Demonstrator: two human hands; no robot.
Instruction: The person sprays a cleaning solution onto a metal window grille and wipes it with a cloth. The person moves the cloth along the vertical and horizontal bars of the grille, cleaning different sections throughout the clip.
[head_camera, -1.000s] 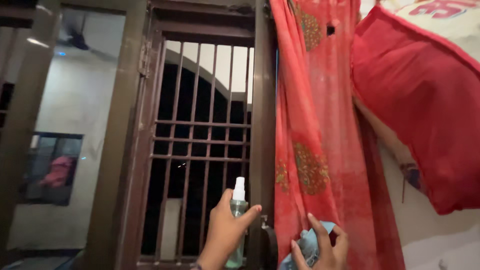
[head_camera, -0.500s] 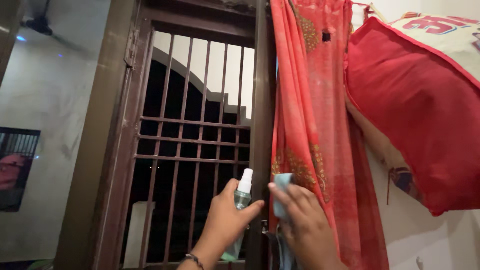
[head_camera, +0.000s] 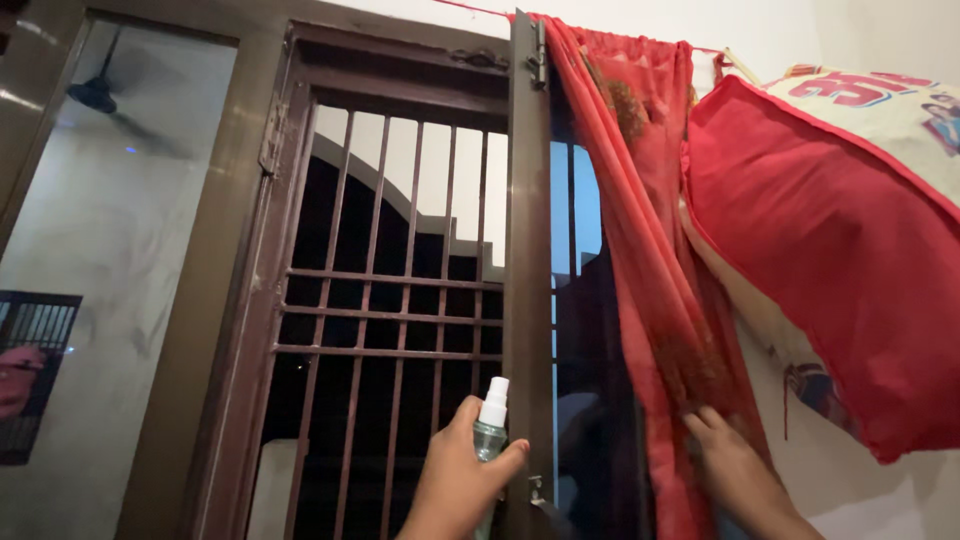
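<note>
Head view looks up at a barred window, with both of the person's hands low in the picture. At about six o'clock the left hand (head_camera: 455, 480) is closed in a firm grip around a small clear spray bottle (head_camera: 490, 425), its white nozzle upright and close beside the brown window frame (head_camera: 527, 300). At about five o'clock the right hand (head_camera: 735, 470) presses flat, fingers spread, against the red curtain (head_camera: 670, 330), pushing it toward a red cushion (head_camera: 840, 260) at three o'clock; it does not pinch the cloth, and whether anything is tucked under the palm cannot be told. The glass pane (head_camera: 590, 350) beside the frame is uncovered. To do this well, the curtain should be held clear of the pane and the nozzle kept aimed at the glass, away from the cloth. Compared with half a second ago, the curtain has been swept rightward, baring the pane, and the pale blue cloth then seen under the right hand no longer shows.
</note>
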